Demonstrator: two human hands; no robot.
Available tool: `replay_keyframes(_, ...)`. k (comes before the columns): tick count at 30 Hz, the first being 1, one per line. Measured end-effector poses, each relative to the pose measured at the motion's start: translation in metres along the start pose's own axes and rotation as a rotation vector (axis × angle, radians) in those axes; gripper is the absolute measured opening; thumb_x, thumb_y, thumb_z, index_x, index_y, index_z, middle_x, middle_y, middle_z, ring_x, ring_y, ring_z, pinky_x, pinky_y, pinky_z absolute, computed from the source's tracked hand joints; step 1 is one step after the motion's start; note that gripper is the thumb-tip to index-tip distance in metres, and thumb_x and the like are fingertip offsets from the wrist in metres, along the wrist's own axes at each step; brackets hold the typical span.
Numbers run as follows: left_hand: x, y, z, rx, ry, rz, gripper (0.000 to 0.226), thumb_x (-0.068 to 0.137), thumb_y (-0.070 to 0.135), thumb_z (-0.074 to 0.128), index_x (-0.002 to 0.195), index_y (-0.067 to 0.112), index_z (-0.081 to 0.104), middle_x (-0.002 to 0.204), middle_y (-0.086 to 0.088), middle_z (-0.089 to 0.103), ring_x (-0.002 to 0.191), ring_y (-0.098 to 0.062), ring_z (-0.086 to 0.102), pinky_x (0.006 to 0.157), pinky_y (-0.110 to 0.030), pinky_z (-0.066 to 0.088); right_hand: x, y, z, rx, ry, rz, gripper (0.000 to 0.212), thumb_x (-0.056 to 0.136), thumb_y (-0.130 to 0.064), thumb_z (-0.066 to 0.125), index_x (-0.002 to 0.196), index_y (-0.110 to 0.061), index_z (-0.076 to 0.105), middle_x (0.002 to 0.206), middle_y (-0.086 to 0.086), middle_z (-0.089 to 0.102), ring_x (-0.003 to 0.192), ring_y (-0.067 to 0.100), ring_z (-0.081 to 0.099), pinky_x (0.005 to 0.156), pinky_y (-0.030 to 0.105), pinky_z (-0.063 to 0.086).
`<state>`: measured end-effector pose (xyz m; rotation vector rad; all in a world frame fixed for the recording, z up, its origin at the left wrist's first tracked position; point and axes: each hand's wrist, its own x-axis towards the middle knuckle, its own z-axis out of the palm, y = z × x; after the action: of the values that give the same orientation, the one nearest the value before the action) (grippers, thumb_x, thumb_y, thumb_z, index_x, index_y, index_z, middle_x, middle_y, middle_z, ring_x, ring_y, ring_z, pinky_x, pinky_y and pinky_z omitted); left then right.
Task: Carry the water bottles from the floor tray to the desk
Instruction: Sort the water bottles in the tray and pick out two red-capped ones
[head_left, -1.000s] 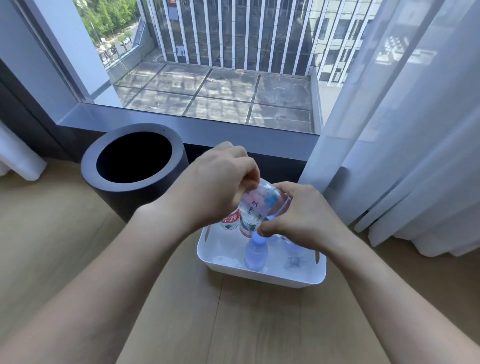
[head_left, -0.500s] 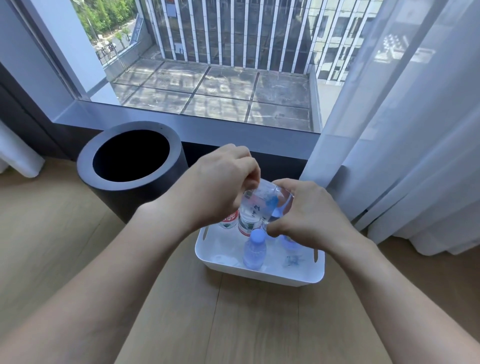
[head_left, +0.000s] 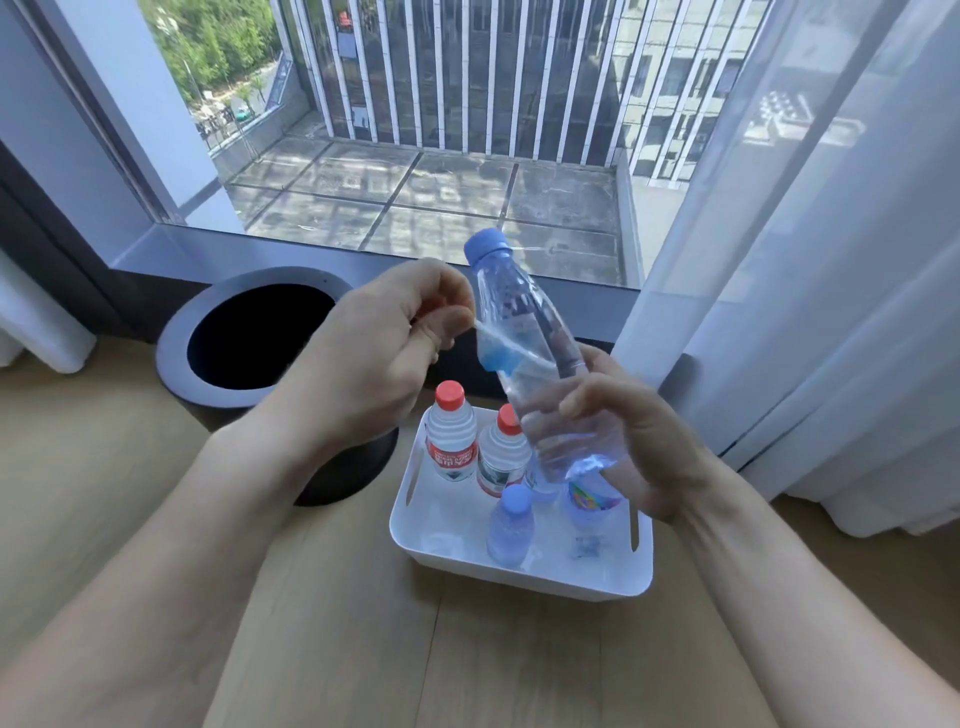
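My right hand (head_left: 641, 447) grips the lower body of a clear blue-capped water bottle (head_left: 524, 327), held tilted above the white floor tray (head_left: 519, 569). My left hand (head_left: 384, 353) is beside the bottle, its fingers pinched on a thin strip of clear label film that stretches to the bottle's middle. In the tray stand two red-capped bottles (head_left: 451, 439) (head_left: 501, 457), a small blue-capped bottle (head_left: 511, 525), and a bottle with a colourful label (head_left: 589, 501) partly hidden behind the held one. No desk is in view.
A dark round bin (head_left: 176, 358) stands open on the wooden floor just left of the tray. A low window sill (head_left: 363, 265) runs behind it. White sheer curtains (head_left: 805, 312) hang close on the right.
The blue-capped bottle has risen out of the tray and now points cap up. My left hand left its top and pulled away to the left with the film strip.
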<state>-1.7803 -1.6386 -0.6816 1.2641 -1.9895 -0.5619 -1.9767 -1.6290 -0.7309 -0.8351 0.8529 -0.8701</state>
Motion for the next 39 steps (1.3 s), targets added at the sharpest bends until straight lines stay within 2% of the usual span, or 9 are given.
replay_keyframes(5,0.000,0.001,-0.007,-0.122,0.008,0.000,0.014,0.086,0.026,0.050,0.075,0.035,0.050,0.065,0.021,0.062,0.061,0.002,0.057,0.063,-0.004,0.042,0.001,0.006,0.005,0.148,-0.170,0.110,0.060,0.057,-0.017,0.072,0.107,-0.027,0.042,0.075,0.000,0.027,0.058,0.009,0.024,0.050,0.020,0.019)
replay_keyframes(8,-0.001,0.003,-0.010,-0.100,0.063,0.050,0.021,0.092,0.016,0.050,0.077,0.031,0.049,0.068,0.009,0.061,0.059,0.003,0.054,0.062,-0.002,0.038,0.006,0.012,0.004,0.060,-0.137,0.047,0.059,0.059,-0.016,0.081,0.107,-0.009,0.048,0.069,-0.001,0.050,0.051,0.006,0.049,0.044,0.017,0.036)
replay_keyframes(11,0.000,-0.001,-0.020,-0.171,0.153,0.040,0.018,0.092,0.017,0.048,0.079,0.029,0.049,0.060,0.005,0.058,0.058,-0.003,0.055,0.061,-0.005,0.040,0.008,0.013,0.000,0.027,0.044,0.046,0.065,0.063,-0.010,0.074,0.123,0.000,0.049,0.085,0.009,0.063,0.068,0.018,0.066,0.054,0.028,0.052)
replay_keyframes(14,0.004,-0.013,-0.033,-0.171,0.219,0.017,0.012,0.089,0.025,0.048,0.081,0.033,0.051,0.066,0.008,0.059,0.059,-0.001,0.054,0.064,-0.008,0.041,0.007,0.009,-0.009,0.128,0.128,0.038,0.051,0.054,-0.009,0.072,0.104,-0.007,0.062,0.081,0.010,0.065,0.069,0.019,0.067,0.062,0.033,0.056)
replay_keyframes(17,0.003,-0.023,-0.019,0.109,0.049,-0.030,0.009,0.088,0.021,0.057,0.082,0.027,0.057,0.079,0.005,0.059,0.069,0.001,0.052,0.067,-0.001,0.034,0.001,0.003,-0.010,0.118,0.146,0.016,0.023,0.059,-0.011,0.060,0.080,-0.019,0.064,0.059,-0.002,0.062,0.049,0.013,0.059,0.050,0.023,0.049)
replay_keyframes(21,-0.006,-0.032,0.039,0.220,-0.132,-0.093,0.007,0.086,0.018,0.059,0.086,0.017,0.066,0.087,0.001,0.069,0.080,-0.014,0.059,0.074,-0.022,0.042,0.001,-0.004,-0.009,0.040,0.205,-0.108,0.060,0.056,0.002,0.056,0.113,-0.016,0.057,0.087,0.008,0.069,0.076,0.022,0.067,0.063,0.033,0.058)
replay_keyframes(27,-0.028,-0.056,0.125,0.282,-0.332,-0.209,0.024,0.086,0.018,0.056,0.108,0.019,0.065,0.095,-0.002,0.073,0.089,-0.021,0.063,0.072,-0.023,0.040,-0.009,-0.011,-0.004,-0.266,0.461,-0.249,0.051,0.058,0.003,0.072,0.095,-0.027,0.056,0.083,0.003,0.070,0.074,0.019,0.069,0.075,0.046,0.059)
replay_keyframes(31,-0.037,-0.058,0.165,0.330,-0.406,-0.259,0.019,0.084,0.015,0.053,0.085,0.011,0.072,0.086,-0.009,0.073,0.085,-0.028,0.063,0.068,-0.030,0.047,-0.018,-0.015,-0.012,-0.583,0.694,-0.387,0.051,0.059,-0.006,0.078,0.095,-0.026,0.048,0.083,-0.001,0.070,0.066,0.008,0.067,0.069,0.028,0.057)
replay_keyframes(39,-0.037,-0.034,0.224,0.282,-0.483,-0.243,0.019,0.085,0.012,0.052,0.084,0.009,0.071,0.089,-0.011,0.068,0.086,-0.029,0.060,0.074,-0.035,0.046,-0.031,-0.019,-0.043,-0.563,0.739,-0.423,0.052,0.056,-0.002,0.079,0.093,-0.022,0.047,0.070,-0.011,0.064,0.055,-0.002,0.060,0.064,0.020,0.054)
